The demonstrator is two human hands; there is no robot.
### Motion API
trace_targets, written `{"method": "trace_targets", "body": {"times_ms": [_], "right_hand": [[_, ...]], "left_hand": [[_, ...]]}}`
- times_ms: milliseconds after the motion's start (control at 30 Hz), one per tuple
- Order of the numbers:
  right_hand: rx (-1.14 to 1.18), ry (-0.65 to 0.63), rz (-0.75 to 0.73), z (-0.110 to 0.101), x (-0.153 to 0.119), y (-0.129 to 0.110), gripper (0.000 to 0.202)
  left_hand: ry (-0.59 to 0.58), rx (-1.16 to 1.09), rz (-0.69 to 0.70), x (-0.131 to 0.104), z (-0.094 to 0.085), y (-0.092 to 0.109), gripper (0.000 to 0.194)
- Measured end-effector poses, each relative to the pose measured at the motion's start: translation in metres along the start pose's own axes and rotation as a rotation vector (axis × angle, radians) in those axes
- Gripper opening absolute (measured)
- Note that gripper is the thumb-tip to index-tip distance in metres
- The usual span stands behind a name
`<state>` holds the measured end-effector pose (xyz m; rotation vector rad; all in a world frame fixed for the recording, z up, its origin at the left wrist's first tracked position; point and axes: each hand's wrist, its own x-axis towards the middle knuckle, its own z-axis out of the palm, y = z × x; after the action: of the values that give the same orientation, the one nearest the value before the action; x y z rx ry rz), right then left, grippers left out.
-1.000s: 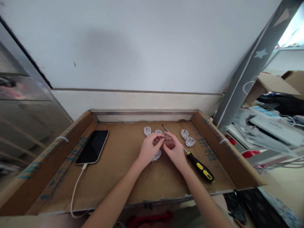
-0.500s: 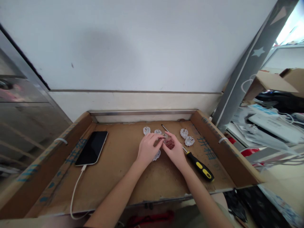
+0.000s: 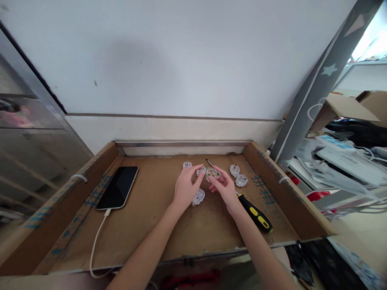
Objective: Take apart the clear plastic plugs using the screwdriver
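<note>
My right hand [image 3: 224, 188] has its thumb and fingers on a clear plastic plug piece [image 3: 212, 173] with small brass-coloured parts inside. To its left is my left hand [image 3: 186, 186], thumb and fingers apart, beside another clear plug piece [image 3: 201, 171]. Partly under the left wrist lies a clear round piece with holes [image 3: 198, 197]. One more plug piece with pins [image 3: 187, 164] sits behind the left hand. A screwdriver [image 3: 256, 213] with a black and yellow handle lies under and beside the right hand, its tip pointing away from me.
Two clear plug pieces [image 3: 238, 175] lie right of the hands. On the left is a black-screened phone [image 3: 118, 187] with a white cable [image 3: 96, 237]. Cardboard walls [image 3: 273, 183] edge the work surface, and a white panel [image 3: 169, 72] stands behind it.
My hands have moved apart; the left has left the piece they both touched and shifted slightly left. The round piece with holes near my left wrist shows more fully.
</note>
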<state>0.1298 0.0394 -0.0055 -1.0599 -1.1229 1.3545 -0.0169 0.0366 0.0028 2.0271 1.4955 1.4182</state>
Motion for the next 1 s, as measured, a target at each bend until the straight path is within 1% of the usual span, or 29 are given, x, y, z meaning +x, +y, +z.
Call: {"method": "trace_targets", "body": {"times_ms": [67, 133, 300, 467, 567, 667, 867, 933, 1000], "right_hand": [[0.069, -0.032, 0.055, -0.001, -0.001, -0.003, 0.07], [0.14, -0.072, 0.11, 0.0, -0.003, -0.005, 0.072], [0.342, -0.153, 0.247, -0.002, -0.002, -0.007, 0.059], [0.506, -0.224, 0.365, -0.007, 0.002, -0.003, 0.038], [0.581, -0.265, 0.41, -0.009, 0.003, -0.002, 0.033], [0.633, -0.287, 0.419, -0.01, 0.003, -0.003, 0.031], [0.698, -0.274, 0.392, -0.017, 0.006, -0.002, 0.028], [0.713, -0.267, 0.373, -0.02, 0.008, -0.002, 0.028], [0.719, -0.269, 0.361, -0.022, 0.008, -0.001, 0.029]], "left_hand": [[-0.067, -0.053, -0.073, 0.0, 0.0, -0.002, 0.024], [-0.124, -0.13, -0.118, -0.001, 0.001, -0.003, 0.026], [-0.113, -0.218, -0.151, 0.001, 0.002, 0.0, 0.025], [-0.093, -0.188, -0.084, 0.001, 0.001, 0.002, 0.023], [-0.095, -0.135, -0.011, 0.0, -0.001, 0.004, 0.022], [-0.11, -0.091, 0.069, -0.001, -0.003, 0.008, 0.025], [-0.157, -0.047, 0.138, 0.001, -0.006, 0.011, 0.021], [-0.151, -0.029, 0.147, 0.002, -0.013, 0.012, 0.022], [-0.17, 0.013, 0.149, 0.002, -0.025, 0.012, 0.025]]}}
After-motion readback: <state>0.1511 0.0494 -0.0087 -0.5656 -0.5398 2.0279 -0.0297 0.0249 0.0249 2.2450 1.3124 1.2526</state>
